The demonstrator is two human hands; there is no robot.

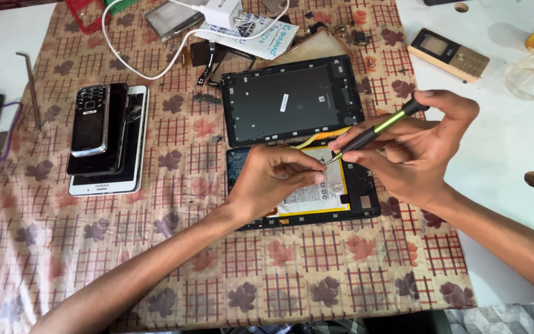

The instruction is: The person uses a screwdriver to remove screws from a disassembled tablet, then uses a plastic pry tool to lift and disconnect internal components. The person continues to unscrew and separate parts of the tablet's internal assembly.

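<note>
An opened tablet [360,195] lies on the patterned cloth, its white battery [316,198] and blue circuit board [239,162] exposed. Its black back panel [292,99] lies just beyond, joined by a yellow ribbon cable [322,136]. My right hand [415,148] grips a black-and-green screwdriver [372,131], tip pointing down-left toward my left hand's fingertips. My left hand [276,179] rests on the tablet's inside, fingers pinched together next to the screwdriver tip; whether it pinches a small part I cannot tell.
A stack of phones [106,133] lies at the left. A white charger with cable [217,15], a printed pouch [261,34] and small parts sit at the back. A gold keypad phone [449,54] and a clear glass jar [533,74] are on the white table [514,148] at right.
</note>
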